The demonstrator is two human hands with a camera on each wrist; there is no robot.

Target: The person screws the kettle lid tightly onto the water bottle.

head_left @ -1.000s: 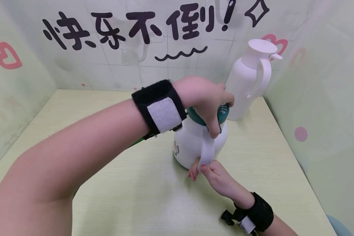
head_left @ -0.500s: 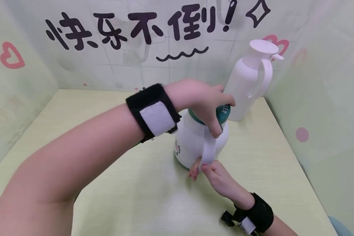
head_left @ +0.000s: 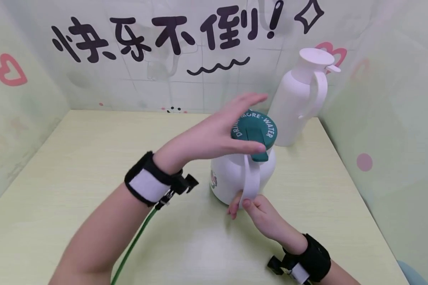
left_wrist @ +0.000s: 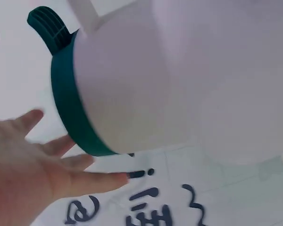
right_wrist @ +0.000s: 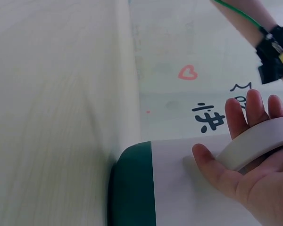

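A white thermos jug stands upright on the table, its green lid printed "DRINK MORE WATER". My left hand is at the left side of the lid, fingers and thumb spread apart and straight. The left wrist view shows these fingers loose beside the lid's green rim. Low on the jug, my right hand grips the handle, thumb on its outer side. In the right wrist view the fingers pass through the handle, near the jug's green base.
A second, taller white thermos jug stands behind, at the table's back right corner. Printed curtains enclose the back and sides of the table. A green cable runs from the left wrist camera.
My left hand has come off the top of the lid, moving left and opening out, so the lid's printing shows. The right hand keeps its hold on the handle; the jug stays put.
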